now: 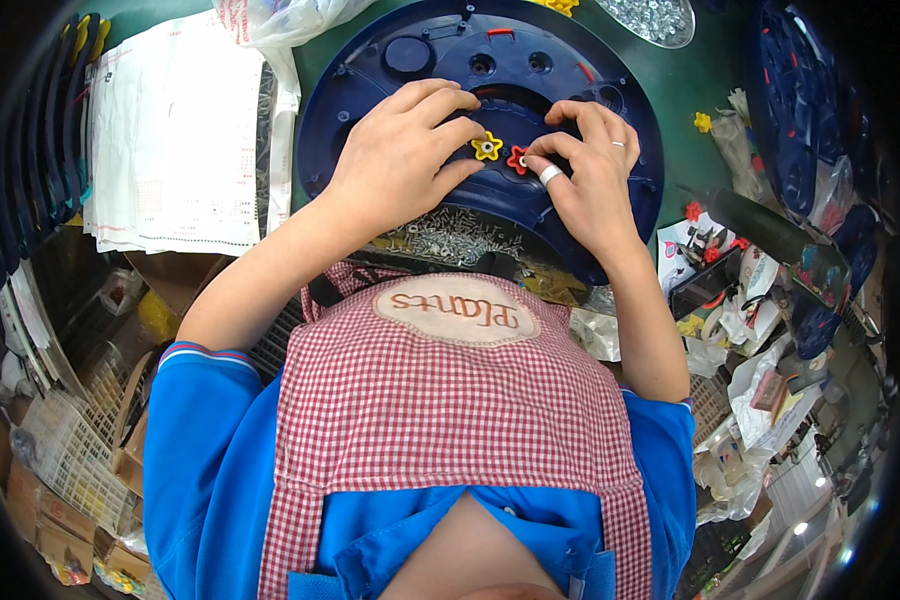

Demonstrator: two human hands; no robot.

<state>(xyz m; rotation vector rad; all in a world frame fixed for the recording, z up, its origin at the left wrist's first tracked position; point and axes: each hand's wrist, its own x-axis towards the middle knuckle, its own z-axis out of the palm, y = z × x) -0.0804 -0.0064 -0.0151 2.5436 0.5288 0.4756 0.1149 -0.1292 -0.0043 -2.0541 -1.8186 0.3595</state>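
Head view: green bench point(685, 100) shows right of the right grip point(592, 185), past the curved rim of one blue panel point(365, 95), its long axis crosswise. Left grip point(402, 150) is spread beside one yellow star point(487, 147); the right seems to pinch one red star point(516, 160), both facing up.

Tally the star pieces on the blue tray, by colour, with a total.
Yellow star: 1
Red star: 1
Total: 2
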